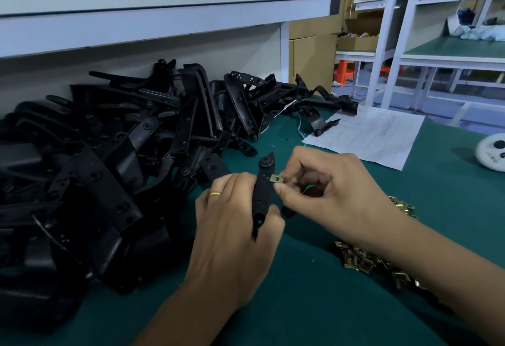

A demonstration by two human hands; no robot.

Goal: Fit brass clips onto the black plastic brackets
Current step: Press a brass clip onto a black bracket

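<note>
My left hand (232,225), with a gold ring on one finger, grips a narrow black plastic bracket (264,181) that stands nearly upright above the green mat. My right hand (325,195) pinches a small brass clip (276,179) between thumb and forefinger, pressed against the bracket's right edge about a third of the way down. A loose heap of brass clips (363,259) lies on the mat under my right forearm, partly hidden by it. More clips (403,206) show beyond the wrist.
A big pile of black plastic brackets (114,159) fills the left and back of the green table (314,304). A printed paper sheet (377,135) lies at the back right, a round white device (493,154) at the right edge. White shelving stands behind.
</note>
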